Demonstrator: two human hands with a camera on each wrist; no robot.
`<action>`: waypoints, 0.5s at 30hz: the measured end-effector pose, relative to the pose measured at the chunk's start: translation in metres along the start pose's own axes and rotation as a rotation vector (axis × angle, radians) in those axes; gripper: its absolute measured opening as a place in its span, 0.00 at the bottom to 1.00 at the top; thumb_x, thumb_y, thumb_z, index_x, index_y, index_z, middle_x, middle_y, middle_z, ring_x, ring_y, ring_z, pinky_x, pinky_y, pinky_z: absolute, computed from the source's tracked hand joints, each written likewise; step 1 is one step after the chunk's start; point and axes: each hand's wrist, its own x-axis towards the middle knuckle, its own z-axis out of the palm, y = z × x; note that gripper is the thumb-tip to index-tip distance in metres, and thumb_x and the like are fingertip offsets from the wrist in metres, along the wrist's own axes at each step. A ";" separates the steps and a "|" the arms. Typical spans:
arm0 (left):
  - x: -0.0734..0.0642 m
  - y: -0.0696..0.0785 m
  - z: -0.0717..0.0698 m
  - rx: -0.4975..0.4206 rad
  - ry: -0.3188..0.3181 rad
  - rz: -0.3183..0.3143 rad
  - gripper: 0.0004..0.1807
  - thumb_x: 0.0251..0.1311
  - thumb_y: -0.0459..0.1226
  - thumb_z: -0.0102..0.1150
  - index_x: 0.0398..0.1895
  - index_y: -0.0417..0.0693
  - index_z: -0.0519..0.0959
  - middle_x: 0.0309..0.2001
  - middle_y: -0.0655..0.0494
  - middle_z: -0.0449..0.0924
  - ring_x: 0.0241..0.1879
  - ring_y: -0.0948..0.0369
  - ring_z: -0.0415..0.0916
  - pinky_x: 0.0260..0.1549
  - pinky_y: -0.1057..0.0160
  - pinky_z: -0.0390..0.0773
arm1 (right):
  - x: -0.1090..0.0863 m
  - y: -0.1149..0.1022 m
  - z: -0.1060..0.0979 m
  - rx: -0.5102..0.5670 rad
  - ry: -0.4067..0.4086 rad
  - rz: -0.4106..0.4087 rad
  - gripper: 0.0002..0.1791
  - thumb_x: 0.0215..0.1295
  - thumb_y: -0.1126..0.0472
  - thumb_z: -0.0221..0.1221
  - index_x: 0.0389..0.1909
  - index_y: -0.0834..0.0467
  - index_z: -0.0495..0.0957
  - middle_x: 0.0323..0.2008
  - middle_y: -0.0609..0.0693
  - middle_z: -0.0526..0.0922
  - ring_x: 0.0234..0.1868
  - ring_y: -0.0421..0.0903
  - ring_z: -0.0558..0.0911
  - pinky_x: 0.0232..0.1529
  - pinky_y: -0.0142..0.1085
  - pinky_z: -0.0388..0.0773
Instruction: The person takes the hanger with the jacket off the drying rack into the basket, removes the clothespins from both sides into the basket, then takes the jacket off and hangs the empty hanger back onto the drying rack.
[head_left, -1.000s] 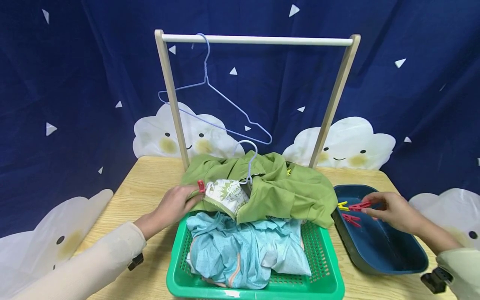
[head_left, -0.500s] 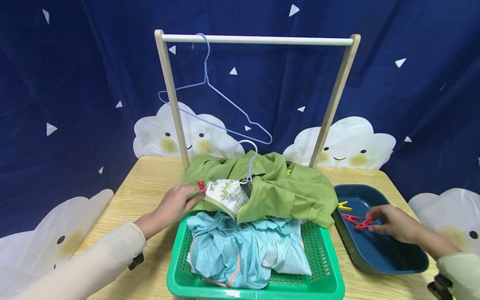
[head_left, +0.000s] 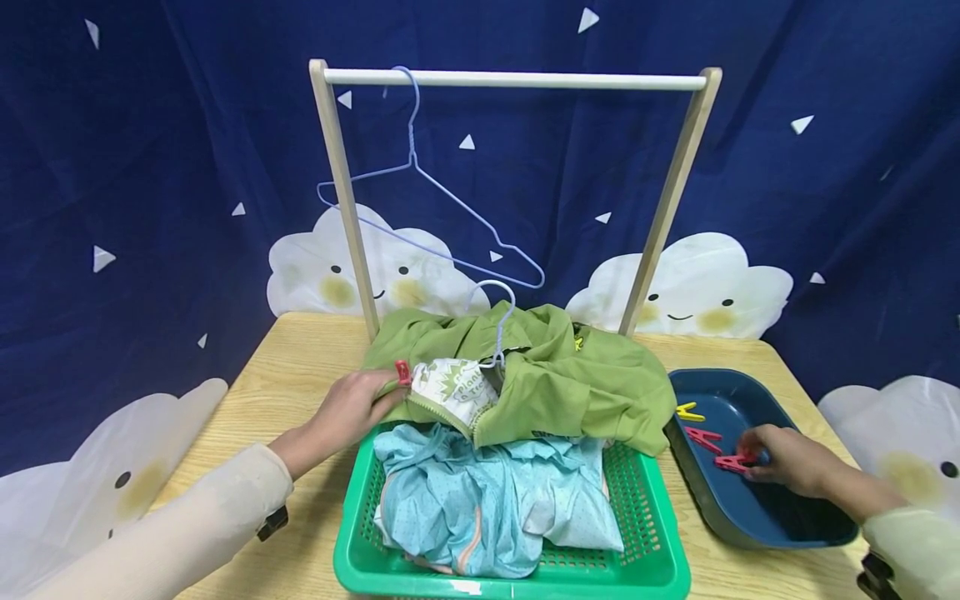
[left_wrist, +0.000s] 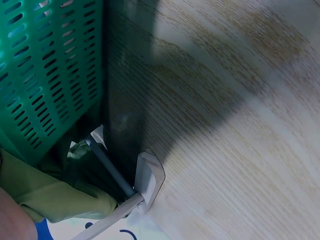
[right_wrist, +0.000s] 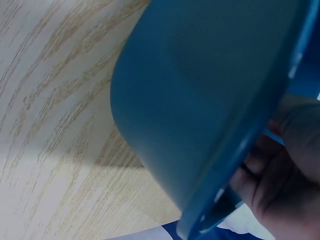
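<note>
On the left, my left hand (head_left: 351, 410) pinches the front edge of a green zip jacket (head_left: 607, 383), beside a red clothespin (head_left: 402, 373) clipped on that edge. A pale hanger (head_left: 499, 333) pokes out of the jacket's neck opening, near its white printed lining (head_left: 453, 387). Inside the dark blue tub (head_left: 806, 521), my right hand (head_left: 787, 461) pinches another red clothespin (head_left: 731, 463) low over the bottom. A second red clothespin (head_left: 702, 438) and a yellow clothespin (head_left: 688, 412) lie by the tub's left wall. In the right wrist view, the tub wall (right_wrist: 200, 100) partly hides my fingers.
A green basket (head_left: 678, 558) with light blue clothes (head_left: 465, 500) stands in front, the jacket lying over its back part. Behind rises a wooden rack with a white rail (head_left: 562, 81), from which an unused hanger (head_left: 480, 217) hangs. The wooden table (head_left: 288, 367) carries everything.
My right hand has carried the red clothespin down and toward the near part of the tub, away from the yellow one. My left hand and the jacket have stayed put.
</note>
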 end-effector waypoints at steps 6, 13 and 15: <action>0.000 0.001 0.000 0.004 0.005 0.002 0.08 0.62 0.35 0.67 0.43 0.46 0.86 0.40 0.51 0.90 0.37 0.53 0.88 0.36 0.53 0.85 | -0.002 -0.002 0.000 -0.043 -0.007 0.023 0.13 0.50 0.62 0.75 0.34 0.59 0.83 0.32 0.45 0.85 0.34 0.43 0.83 0.36 0.40 0.81; 0.000 0.001 0.000 -0.010 0.007 -0.008 0.06 0.62 0.34 0.67 0.41 0.47 0.86 0.38 0.52 0.90 0.34 0.56 0.87 0.33 0.56 0.84 | -0.002 -0.006 -0.002 -0.005 -0.034 0.105 0.17 0.58 0.56 0.71 0.40 0.66 0.83 0.35 0.51 0.86 0.38 0.49 0.84 0.40 0.49 0.82; 0.000 0.001 -0.001 -0.014 0.005 -0.010 0.05 0.63 0.34 0.67 0.41 0.47 0.86 0.37 0.52 0.90 0.31 0.59 0.85 0.32 0.58 0.82 | -0.002 -0.008 -0.005 0.012 -0.023 0.124 0.18 0.62 0.54 0.68 0.41 0.67 0.83 0.36 0.52 0.86 0.39 0.51 0.85 0.42 0.51 0.82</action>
